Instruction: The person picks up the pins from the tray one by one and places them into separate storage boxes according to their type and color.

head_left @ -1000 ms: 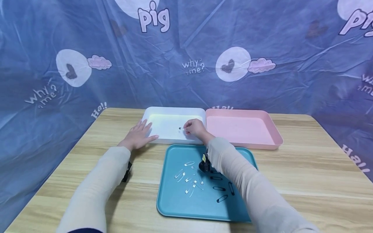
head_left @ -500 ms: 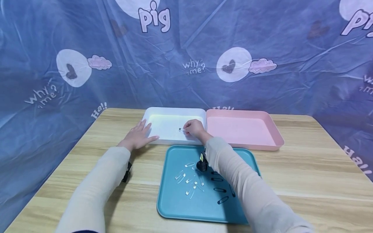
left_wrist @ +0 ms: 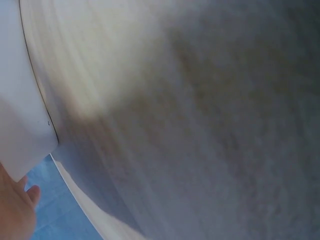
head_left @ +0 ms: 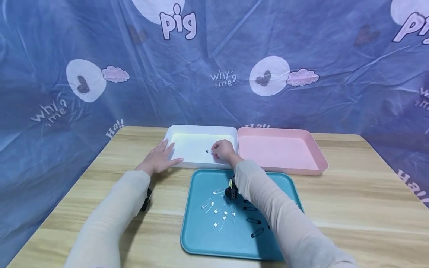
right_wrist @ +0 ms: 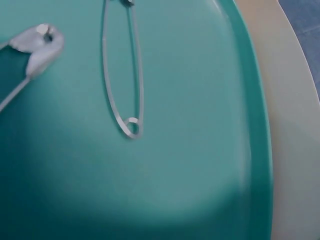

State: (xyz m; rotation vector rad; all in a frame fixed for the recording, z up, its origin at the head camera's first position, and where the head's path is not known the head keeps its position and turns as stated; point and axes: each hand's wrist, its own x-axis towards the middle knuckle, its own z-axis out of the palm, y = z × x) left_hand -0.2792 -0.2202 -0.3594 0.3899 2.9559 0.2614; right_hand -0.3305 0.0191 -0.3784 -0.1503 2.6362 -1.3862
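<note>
Pinched between the thumb and fingers of the right hand (head_left: 223, 149), a dark-headed safety pin (head_left: 207, 152), over the floor of the white tray (head_left: 187, 145) and within its walls; impossible to tell whether touching it. Head end jutting left from the fingertips, long axis running roughly sideways, nearly parallel with the tray's front wall; far end hidden in the grip. Left hand (head_left: 157, 158) the farther one, off to the left, fingers straight and spread, gripping nothing, resting at the tray's left edge. Just beside on the right, the pink tray (head_left: 276, 150). Nearer the body, the teal tray (head_left: 201, 238), with silver safety pins (head_left: 216, 225) leftward and black safety pins (head_left: 253, 221) rightward, near the right sleeve (head_left: 281, 212). Beneath everything, the wood-grain surface (head_left: 352, 190).
</note>
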